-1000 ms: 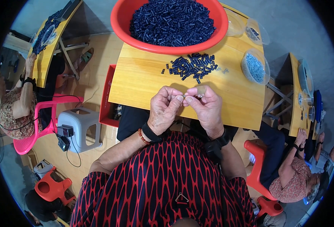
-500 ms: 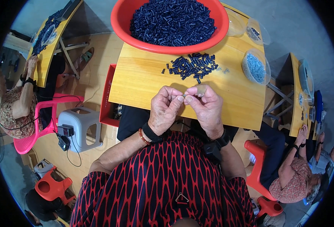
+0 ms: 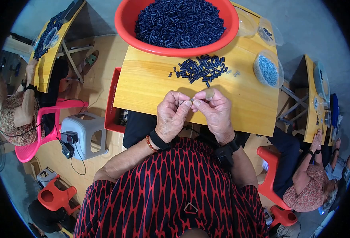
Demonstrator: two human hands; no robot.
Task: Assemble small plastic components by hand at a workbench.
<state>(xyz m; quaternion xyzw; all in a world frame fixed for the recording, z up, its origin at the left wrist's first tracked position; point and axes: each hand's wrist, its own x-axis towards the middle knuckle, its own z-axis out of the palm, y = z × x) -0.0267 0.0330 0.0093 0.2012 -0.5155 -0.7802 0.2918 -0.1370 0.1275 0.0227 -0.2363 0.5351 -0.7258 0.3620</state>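
My left hand [image 3: 174,115] and my right hand [image 3: 213,113] meet fingertip to fingertip above the near edge of the yellow wooden table [image 3: 143,85]. Both are closed in a pinch. Between the thumbs and forefingers a tiny metallic-looking piece [image 3: 192,100] shows, mostly covered, so its kind is unclear. Just beyond the fingers lies a loose pile of small dark blue cylindrical parts [image 3: 200,69]. A few small pale screw-like pieces [image 3: 236,73] rest at the pile's right side.
A big red basin [image 3: 121,29] heaped with dark blue parts stands at the table's far side. To the right is a clear tub [image 3: 258,73] of silvery-blue screws. A red box [image 3: 112,99] sits left below the table edge, near a grey stool [image 3: 89,135]. Other people work at side tables.
My hands keep almost the same place and pinch, with only slight finger movement. At the right, a co-worker's hands have come closer together.
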